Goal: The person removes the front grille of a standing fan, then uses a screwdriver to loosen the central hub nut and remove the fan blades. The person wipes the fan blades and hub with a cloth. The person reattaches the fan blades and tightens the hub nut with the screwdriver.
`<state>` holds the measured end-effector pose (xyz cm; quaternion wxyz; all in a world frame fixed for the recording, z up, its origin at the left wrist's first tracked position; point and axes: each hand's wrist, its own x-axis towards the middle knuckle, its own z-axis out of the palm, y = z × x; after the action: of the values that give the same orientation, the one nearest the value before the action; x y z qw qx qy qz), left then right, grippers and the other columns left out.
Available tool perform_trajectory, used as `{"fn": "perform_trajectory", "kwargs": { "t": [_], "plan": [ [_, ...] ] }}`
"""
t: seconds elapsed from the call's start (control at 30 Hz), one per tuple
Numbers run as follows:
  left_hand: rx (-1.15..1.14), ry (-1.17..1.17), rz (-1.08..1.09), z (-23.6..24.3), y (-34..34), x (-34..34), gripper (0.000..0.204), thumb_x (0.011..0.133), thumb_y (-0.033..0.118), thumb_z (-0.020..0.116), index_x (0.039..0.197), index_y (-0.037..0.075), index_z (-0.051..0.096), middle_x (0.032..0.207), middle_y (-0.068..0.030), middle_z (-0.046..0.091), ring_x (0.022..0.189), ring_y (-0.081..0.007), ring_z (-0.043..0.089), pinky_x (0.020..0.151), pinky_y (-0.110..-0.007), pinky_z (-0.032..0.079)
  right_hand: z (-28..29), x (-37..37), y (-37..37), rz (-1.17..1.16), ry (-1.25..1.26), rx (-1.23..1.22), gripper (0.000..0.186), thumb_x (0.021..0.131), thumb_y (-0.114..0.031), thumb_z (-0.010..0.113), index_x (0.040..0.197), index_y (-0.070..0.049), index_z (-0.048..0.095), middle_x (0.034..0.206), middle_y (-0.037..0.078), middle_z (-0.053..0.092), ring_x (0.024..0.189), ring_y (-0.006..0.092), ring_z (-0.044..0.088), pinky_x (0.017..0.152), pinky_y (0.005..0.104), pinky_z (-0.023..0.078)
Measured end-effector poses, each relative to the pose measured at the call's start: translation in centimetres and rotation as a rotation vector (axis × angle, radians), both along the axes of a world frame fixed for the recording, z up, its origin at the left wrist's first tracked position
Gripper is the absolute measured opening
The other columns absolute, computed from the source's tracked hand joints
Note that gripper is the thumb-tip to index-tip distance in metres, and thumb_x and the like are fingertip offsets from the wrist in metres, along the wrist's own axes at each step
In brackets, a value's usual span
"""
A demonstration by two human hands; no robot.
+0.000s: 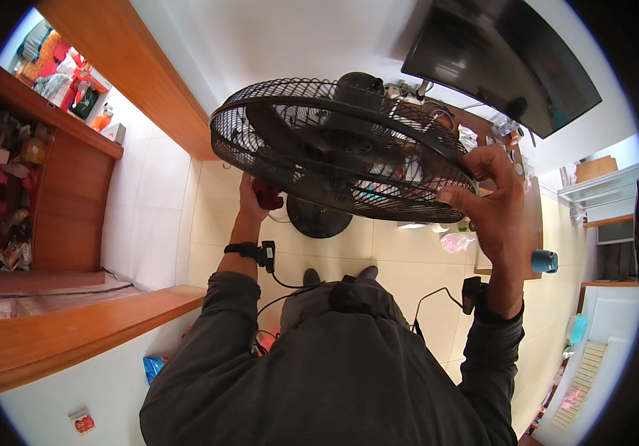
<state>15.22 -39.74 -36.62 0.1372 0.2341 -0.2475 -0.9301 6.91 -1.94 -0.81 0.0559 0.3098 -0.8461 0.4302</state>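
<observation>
A black standing fan with a wire cage fills the upper middle, its grille tilted and its round base on the floor below. My left hand is raised at the lower left of the cage, closed on a dark red cloth; part of it is hidden by the grille. My right hand grips the right rim of the cage with thumb and fingers. Dark bands with small devices and cables are on both my wrists.
A wall screen hangs above a cluttered wooden table. A teal container stands at its right end. An orange wooden frame and ledge border the left, beside a cabinet. Metal shelving is at the right.
</observation>
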Motion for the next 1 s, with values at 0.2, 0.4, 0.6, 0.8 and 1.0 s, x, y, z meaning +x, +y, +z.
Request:
{"fn": "perform_trajectory", "kwargs": {
  "t": [0.2, 0.4, 0.6, 0.8, 1.0],
  "plan": [
    [0.094, 0.127, 0.011, -2.9, 0.2, -0.7, 0.048, 0.106, 0.052, 0.054, 0.120, 0.010, 0.070, 0.114, -0.0074, 0.075, 0.099, -0.0256, 0.070, 0.085, -0.042, 0.057, 1.2, 0.3, -0.3, -0.047, -0.110, 0.105, 0.045, 0.067, -0.003, 0.093, 0.094, -0.007, 0.057, 0.096, 0.000, 0.063, 0.085, 0.0110, 0.052, 0.082, 0.0288, 0.047],
    [0.144, -0.001, 0.023, -4.8, 1.4, -0.9, 0.053, 0.103, 0.063, 0.052, 0.111, 0.015, 0.073, 0.097, -0.0034, 0.077, 0.077, -0.0240, 0.070, 0.063, -0.039, 0.056, 1.8, 0.5, -0.9, -0.035, -0.115, 0.145, 0.045, 0.069, -0.001, 0.091, 0.091, -0.007, 0.053, 0.093, -0.001, 0.064, 0.078, 0.0099, 0.048, 0.074, 0.0276, 0.046],
    [0.326, -0.056, 0.023, -6.0, 5.9, -2.4, 0.064, 0.098, 0.071, 0.055, 0.118, 0.013, 0.072, 0.104, -0.0065, 0.077, 0.082, -0.0273, 0.071, 0.065, -0.041, 0.058, 3.0, 0.0, -1.2, -0.050, -0.199, 0.238, 0.046, 0.069, 0.001, 0.091, 0.091, -0.007, 0.051, 0.107, 0.001, 0.067, 0.079, 0.0095, 0.048, 0.071, 0.0268, 0.046],
    [0.303, 0.030, -0.105, -9.3, 7.4, -2.5, 0.064, 0.103, 0.066, 0.048, 0.126, 0.010, 0.069, 0.122, -0.0096, 0.074, 0.108, -0.0338, 0.071, 0.091, -0.050, 0.061, 3.9, 0.2, -1.5, 0.045, -0.229, 0.160, 0.045, 0.074, 0.011, 0.086, 0.098, -0.003, 0.051, 0.139, 0.012, 0.066, 0.096, 0.0130, 0.063, 0.088, 0.0303, 0.056],
    [0.399, 0.234, -0.024, -9.9, 8.7, -3.6, 0.065, 0.103, 0.065, 0.047, 0.135, 0.011, 0.066, 0.132, -0.0106, 0.071, 0.120, -0.0347, 0.067, 0.104, -0.052, 0.056, 4.9, 1.4, -2.2, 0.046, 0.145, 0.309, 0.045, 0.074, -0.003, 0.088, 0.113, -0.004, 0.066, 0.109, 0.006, 0.067, 0.094, 0.0199, 0.063, 0.087, 0.0343, 0.050]
  ]
}}
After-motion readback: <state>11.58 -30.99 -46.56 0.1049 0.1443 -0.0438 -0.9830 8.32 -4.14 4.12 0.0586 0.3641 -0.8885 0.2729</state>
